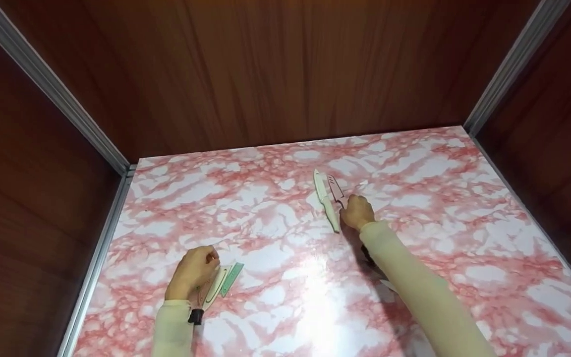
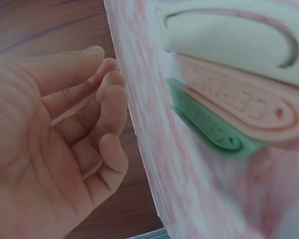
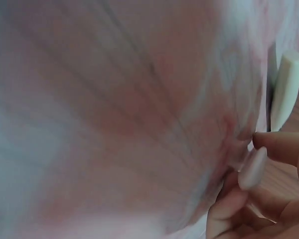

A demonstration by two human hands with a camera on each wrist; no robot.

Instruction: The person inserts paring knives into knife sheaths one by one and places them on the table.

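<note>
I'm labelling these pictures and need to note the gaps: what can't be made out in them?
- Pinkish knife: its handle, mostly covered by the right hand in the head view.
- Pale pointed thing: all but a tip, hidden by the right sleeve in the head view.
- Green sheath: its lettering, too blurred to read fully in the left wrist view.
- White sheath: cut off by that view's right edge.

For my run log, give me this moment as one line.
left hand: empty, beside sheaths | right hand: grips pink knife | white knife: on table, beside pink knife
</note>
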